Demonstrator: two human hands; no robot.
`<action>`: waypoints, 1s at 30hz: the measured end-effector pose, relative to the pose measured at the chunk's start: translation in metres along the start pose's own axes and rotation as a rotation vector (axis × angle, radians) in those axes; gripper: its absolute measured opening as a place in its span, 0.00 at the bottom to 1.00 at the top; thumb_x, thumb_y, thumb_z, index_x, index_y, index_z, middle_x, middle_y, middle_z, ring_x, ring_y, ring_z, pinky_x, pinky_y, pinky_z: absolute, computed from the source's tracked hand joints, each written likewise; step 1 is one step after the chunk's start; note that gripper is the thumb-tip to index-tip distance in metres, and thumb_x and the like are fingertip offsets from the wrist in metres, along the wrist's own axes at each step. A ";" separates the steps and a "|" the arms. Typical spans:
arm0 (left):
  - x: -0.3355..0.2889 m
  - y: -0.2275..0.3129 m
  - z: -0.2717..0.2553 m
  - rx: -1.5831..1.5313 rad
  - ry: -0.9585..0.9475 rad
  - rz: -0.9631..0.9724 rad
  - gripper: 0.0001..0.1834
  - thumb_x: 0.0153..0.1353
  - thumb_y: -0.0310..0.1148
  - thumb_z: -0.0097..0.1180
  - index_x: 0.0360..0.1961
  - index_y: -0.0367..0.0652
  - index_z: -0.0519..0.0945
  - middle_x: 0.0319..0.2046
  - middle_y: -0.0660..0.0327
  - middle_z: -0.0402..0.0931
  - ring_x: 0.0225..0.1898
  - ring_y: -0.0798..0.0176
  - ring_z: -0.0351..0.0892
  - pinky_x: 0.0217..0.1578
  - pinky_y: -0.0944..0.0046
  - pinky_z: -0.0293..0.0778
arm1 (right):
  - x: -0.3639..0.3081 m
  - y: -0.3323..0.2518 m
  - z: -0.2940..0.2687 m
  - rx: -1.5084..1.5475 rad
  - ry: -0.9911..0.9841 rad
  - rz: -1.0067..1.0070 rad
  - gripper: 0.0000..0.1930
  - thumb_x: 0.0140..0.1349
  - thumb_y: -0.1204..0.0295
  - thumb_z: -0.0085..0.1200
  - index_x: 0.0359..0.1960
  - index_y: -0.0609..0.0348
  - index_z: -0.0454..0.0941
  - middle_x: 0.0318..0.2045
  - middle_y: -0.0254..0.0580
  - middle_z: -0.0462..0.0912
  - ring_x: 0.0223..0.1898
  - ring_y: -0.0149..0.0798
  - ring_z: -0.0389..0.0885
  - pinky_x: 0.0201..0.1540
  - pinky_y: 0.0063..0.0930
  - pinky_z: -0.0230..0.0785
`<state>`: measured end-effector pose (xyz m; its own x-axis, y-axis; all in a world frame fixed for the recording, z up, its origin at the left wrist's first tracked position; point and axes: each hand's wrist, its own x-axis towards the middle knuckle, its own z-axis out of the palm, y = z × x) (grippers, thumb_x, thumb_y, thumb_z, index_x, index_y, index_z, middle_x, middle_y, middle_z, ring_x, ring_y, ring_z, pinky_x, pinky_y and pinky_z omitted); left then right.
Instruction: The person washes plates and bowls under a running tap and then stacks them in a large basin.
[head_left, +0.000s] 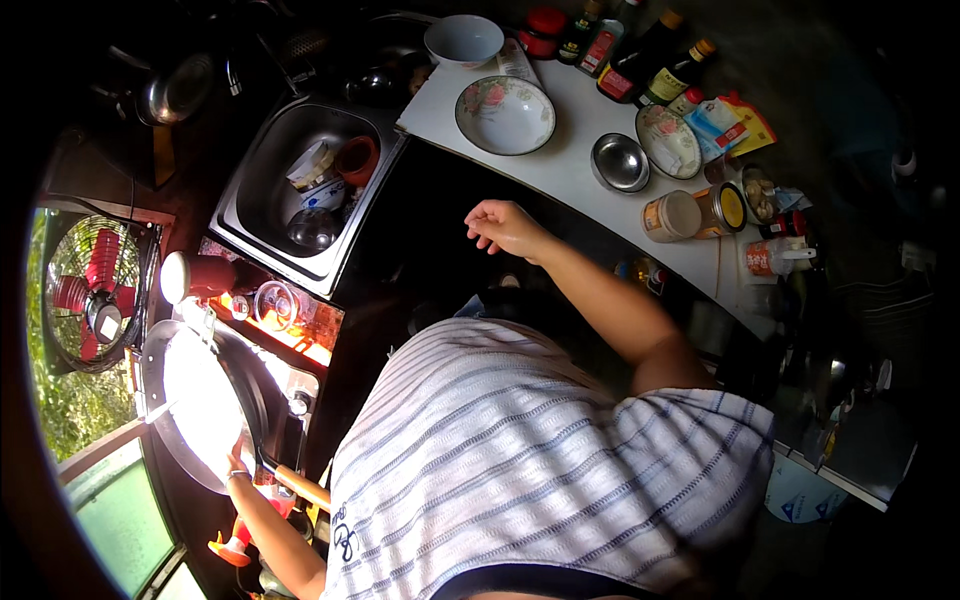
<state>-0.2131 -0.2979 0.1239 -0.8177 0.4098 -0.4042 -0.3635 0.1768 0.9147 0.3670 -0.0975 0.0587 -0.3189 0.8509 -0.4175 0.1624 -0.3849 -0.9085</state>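
My left hand reaches to the lower rim of a wide round metal pan or lid on the stove at the left. Strong sunlight washes out its inside and my fingertips, so I cannot tell whether I grip the rim. Partly behind it sits a dark pan with a wooden handle pointing toward me. My right hand hangs in the air before the white counter, fingers loosely bent and apart, holding nothing. The nearest thing to it is the edge of the counter.
A steel sink holds bowls and a brown pot. On the counter stand a floral bowl, a metal bowl, jars and sauce bottles. A fan fills the window at the left.
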 end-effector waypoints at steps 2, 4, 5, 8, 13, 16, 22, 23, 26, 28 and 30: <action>0.011 -0.002 -0.005 0.079 -0.011 0.021 0.28 0.58 0.36 0.47 0.59 0.41 0.57 0.58 0.53 0.58 0.59 0.49 0.56 0.56 0.49 0.55 | -0.006 -0.003 0.002 -0.051 0.049 -0.039 0.10 0.59 0.65 0.47 0.33 0.60 0.72 0.26 0.36 0.76 0.24 0.26 0.73 0.24 0.19 0.67; 0.018 -0.004 -0.012 0.172 -0.006 0.060 0.29 0.58 0.36 0.48 0.59 0.41 0.57 0.58 0.53 0.57 0.59 0.49 0.55 0.57 0.50 0.54 | -0.015 0.002 -0.012 0.133 0.227 0.093 0.13 0.60 0.61 0.46 0.32 0.60 0.72 0.25 0.37 0.76 0.23 0.27 0.74 0.23 0.19 0.67; 0.022 -0.005 -0.015 0.221 -0.004 0.084 0.29 0.58 0.36 0.48 0.60 0.40 0.57 0.58 0.53 0.57 0.59 0.49 0.54 0.57 0.50 0.53 | -0.020 0.005 -0.022 0.243 0.382 0.170 0.19 0.59 0.54 0.46 0.32 0.60 0.72 0.24 0.38 0.77 0.21 0.27 0.74 0.22 0.19 0.67; 0.032 -0.005 -0.019 0.399 -0.004 0.174 0.30 0.58 0.36 0.48 0.60 0.40 0.56 0.59 0.53 0.56 0.60 0.49 0.53 0.58 0.51 0.52 | -0.030 0.040 -0.069 0.549 0.925 0.214 0.26 0.57 0.46 0.44 0.38 0.60 0.67 0.22 0.42 0.77 0.18 0.33 0.73 0.20 0.26 0.68; 0.039 -0.004 -0.019 0.799 -0.013 0.412 0.31 0.58 0.37 0.49 0.60 0.39 0.55 0.60 0.54 0.54 0.61 0.50 0.51 0.59 0.53 0.49 | -0.018 0.059 -0.126 0.721 1.237 0.159 0.20 0.58 0.51 0.44 0.36 0.58 0.67 0.21 0.42 0.76 0.19 0.33 0.74 0.21 0.24 0.69; 0.032 0.005 -0.006 1.071 -0.018 0.686 0.32 0.58 0.37 0.50 0.61 0.39 0.54 0.60 0.54 0.53 0.62 0.50 0.50 0.60 0.55 0.47 | -0.008 0.070 -0.140 0.687 1.196 0.138 0.15 0.60 0.59 0.43 0.32 0.61 0.68 0.20 0.41 0.76 0.18 0.33 0.74 0.20 0.23 0.69; -0.083 0.042 0.092 0.972 -0.333 1.069 0.32 0.58 0.36 0.49 0.62 0.41 0.53 0.60 0.50 0.53 0.61 0.51 0.52 0.59 0.55 0.48 | -0.031 -0.008 -0.041 0.190 0.743 -0.090 0.11 0.53 0.73 0.42 0.37 0.67 0.65 0.19 0.43 0.74 0.12 0.30 0.72 0.12 0.20 0.66; -0.086 0.035 0.109 0.927 -0.479 0.902 0.31 0.58 0.34 0.49 0.61 0.41 0.54 0.60 0.51 0.54 0.61 0.54 0.53 0.57 0.55 0.50 | -0.030 -0.022 -0.020 0.155 0.602 -0.087 0.12 0.53 0.73 0.43 0.38 0.67 0.65 0.21 0.43 0.74 0.13 0.30 0.73 0.12 0.20 0.66; -0.137 -0.006 0.205 0.459 -0.951 0.541 0.35 0.56 0.36 0.51 0.63 0.46 0.50 0.61 0.54 0.52 0.62 0.52 0.51 0.53 0.58 0.60 | -0.022 -0.062 0.040 0.082 0.207 -0.091 0.11 0.52 0.74 0.43 0.36 0.66 0.66 0.22 0.40 0.74 0.15 0.29 0.74 0.15 0.19 0.68; -0.177 -0.026 0.255 0.351 -1.193 0.162 0.37 0.57 0.35 0.50 0.64 0.47 0.46 0.61 0.53 0.50 0.59 0.54 0.56 0.53 0.60 0.62 | -0.017 -0.074 0.065 0.072 0.007 -0.135 0.10 0.52 0.74 0.44 0.36 0.65 0.67 0.20 0.40 0.74 0.15 0.29 0.74 0.16 0.20 0.68; -0.203 -0.045 0.284 0.179 -1.197 -0.017 0.32 0.53 0.22 0.46 0.60 0.43 0.54 0.52 0.56 0.63 0.52 0.61 0.64 0.53 0.67 0.61 | -0.014 -0.078 0.079 -0.019 -0.099 -0.207 0.11 0.57 0.69 0.46 0.36 0.64 0.68 0.21 0.39 0.75 0.16 0.30 0.74 0.18 0.19 0.69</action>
<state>0.0959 -0.1346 0.1658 0.1520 0.9581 -0.2427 -0.2255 0.2727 0.9353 0.2847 -0.1079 0.1348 -0.4371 0.8714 -0.2229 0.1013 -0.1985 -0.9748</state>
